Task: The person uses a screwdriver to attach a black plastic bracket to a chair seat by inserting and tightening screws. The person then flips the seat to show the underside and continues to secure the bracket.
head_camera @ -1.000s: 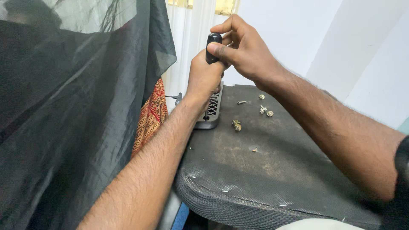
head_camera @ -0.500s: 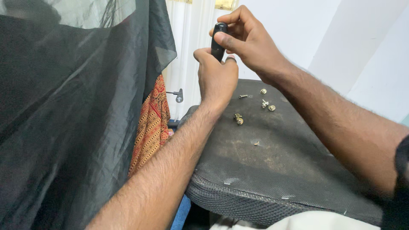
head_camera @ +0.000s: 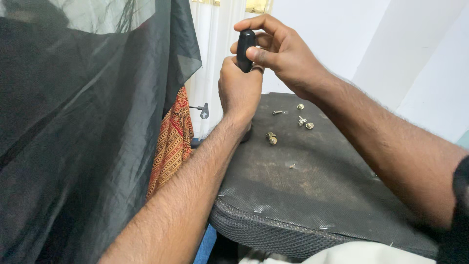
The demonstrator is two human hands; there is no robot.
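In the head view, both hands meet at the top centre of the frame around a black tool handle, which stands close to upright. The right hand caps the handle's rounded top, its fingers curled over it and the thumb pressed against the handle's side, so this hand is closed on the handle. The left hand sits directly below, wrapped in a fist around the lower part; what lies under that fist, including the tool's shaft and tip, is hidden. The left forearm runs up from the bottom centre of the frame, the right forearm comes in from the right edge.

Beneath the hands lies a dark, dusty surface, the upturned underside of a chair seat, with a mesh-textured rounded front edge and a few small staples showing along it. Scattered on it, just right of the left wrist, are loose metal fasteners: a pair of brass-coloured bolts close together, a slim screw, and three more small pieces a little farther back. A tiny metal bit lies alone nearer the front.

On the left, a sheer dark fabric hangs across almost half the frame. Beside it an orange-red patterned cloth hangs down, touching the seat's left side. Behind stands a pale curtain, and a small grey lever sticks out in front of it. The walls at the back right are plain white, meeting in a corner.
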